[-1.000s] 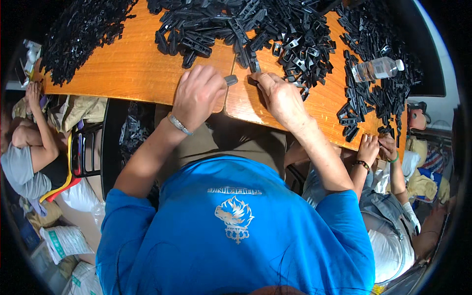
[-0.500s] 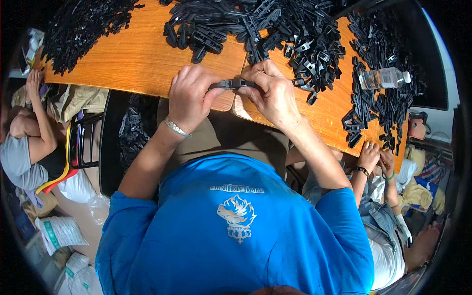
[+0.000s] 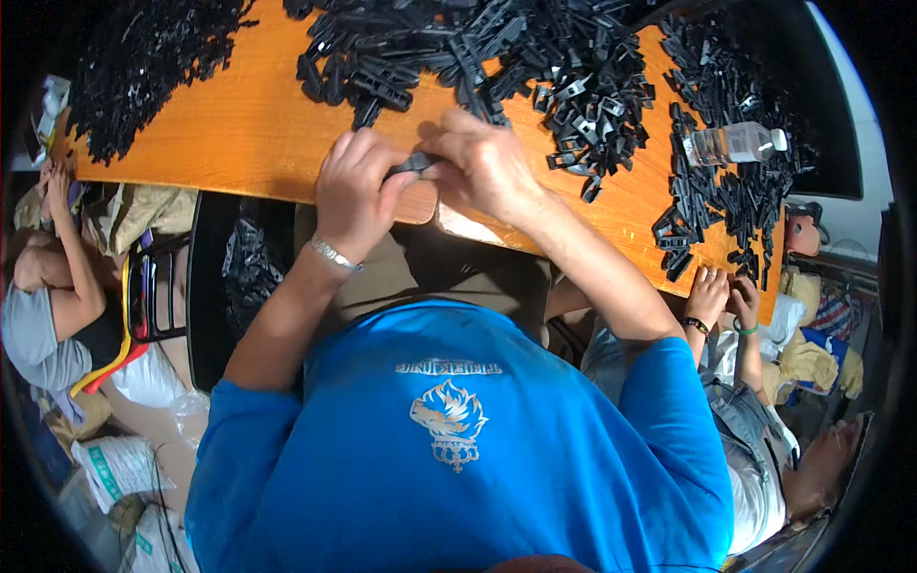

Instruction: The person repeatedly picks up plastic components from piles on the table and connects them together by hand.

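Observation:
A narrow black plastic piece (image 3: 411,165) is held between my two hands near the table's front edge. My left hand (image 3: 358,181) pinches its left end between thumb and fingers. At its right end my right hand (image 3: 487,164) has curled fingers closed round it, which hide that part. Just beyond my hands lies a heap of long black plastic pieces (image 3: 382,81) on the wooden table (image 3: 239,124). A heap of black pieces with square openings (image 3: 597,119) sits to the right of my right hand.
A heap of small black parts (image 3: 143,81) covers the far left. On the right, a clear plastic bottle (image 3: 731,145) lies on another black heap (image 3: 712,86). A co-worker's hands (image 3: 721,296) are at the right table edge; another person (image 3: 67,277) sits at left.
My right hand has turned over the black piece and now covers more of it. The piece tilts up toward the right. The whole view has shifted slightly.

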`<action>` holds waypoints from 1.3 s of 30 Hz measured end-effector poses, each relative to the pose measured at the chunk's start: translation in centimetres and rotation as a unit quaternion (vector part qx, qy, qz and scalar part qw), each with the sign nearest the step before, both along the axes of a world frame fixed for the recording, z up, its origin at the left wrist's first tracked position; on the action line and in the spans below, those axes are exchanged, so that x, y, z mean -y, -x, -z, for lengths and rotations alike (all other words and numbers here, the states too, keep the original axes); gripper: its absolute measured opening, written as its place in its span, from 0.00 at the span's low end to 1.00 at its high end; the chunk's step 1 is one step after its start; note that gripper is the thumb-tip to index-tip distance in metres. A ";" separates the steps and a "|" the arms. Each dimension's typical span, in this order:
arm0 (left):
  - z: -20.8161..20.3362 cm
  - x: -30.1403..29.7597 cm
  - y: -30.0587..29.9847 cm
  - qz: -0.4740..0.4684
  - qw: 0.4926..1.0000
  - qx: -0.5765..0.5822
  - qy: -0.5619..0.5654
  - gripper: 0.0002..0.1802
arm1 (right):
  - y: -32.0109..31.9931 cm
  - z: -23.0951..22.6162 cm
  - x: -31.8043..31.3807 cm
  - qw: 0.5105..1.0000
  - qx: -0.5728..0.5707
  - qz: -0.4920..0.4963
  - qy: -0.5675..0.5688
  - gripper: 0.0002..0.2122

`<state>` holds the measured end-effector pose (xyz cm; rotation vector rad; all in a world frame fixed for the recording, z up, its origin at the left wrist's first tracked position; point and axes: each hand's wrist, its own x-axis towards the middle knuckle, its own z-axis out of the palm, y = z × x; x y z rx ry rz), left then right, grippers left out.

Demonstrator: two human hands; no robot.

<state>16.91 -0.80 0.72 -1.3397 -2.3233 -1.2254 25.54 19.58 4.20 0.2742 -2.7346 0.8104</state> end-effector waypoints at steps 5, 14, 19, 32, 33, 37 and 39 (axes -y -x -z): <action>-3.2 6.0 1.7 0.051 0.991 0.042 0.113 0.09 | -1.8 1.0 2.0 0.999 0.031 -0.035 0.007 0.15; -6.9 5.8 3.4 0.038 0.990 -0.034 0.134 0.13 | -9.1 -3.1 -6.6 0.965 0.054 0.221 -0.131 0.15; -4.9 -5.6 2.7 0.080 0.983 -0.128 0.107 0.14 | -8.6 -3.2 -6.7 0.949 0.066 0.209 -0.225 0.13; -3.4 -9.1 4.7 0.126 0.959 -0.212 0.141 0.08 | -7.3 -2.3 -5.4 0.975 0.045 0.215 -0.025 0.16; -3.7 -8.9 4.5 0.127 0.959 -0.211 0.142 0.08 | -7.4 -2.1 -5.1 0.972 0.040 0.225 0.056 0.16; -5.2 -7.7 3.0 0.155 0.970 -0.109 0.151 0.07 | -8.1 -0.9 -4.6 0.959 0.069 0.235 0.142 0.15; -5.0 -7.5 2.6 0.183 0.969 -0.052 0.161 0.06 | -8.5 -0.2 -4.6 0.961 0.049 0.235 0.138 0.15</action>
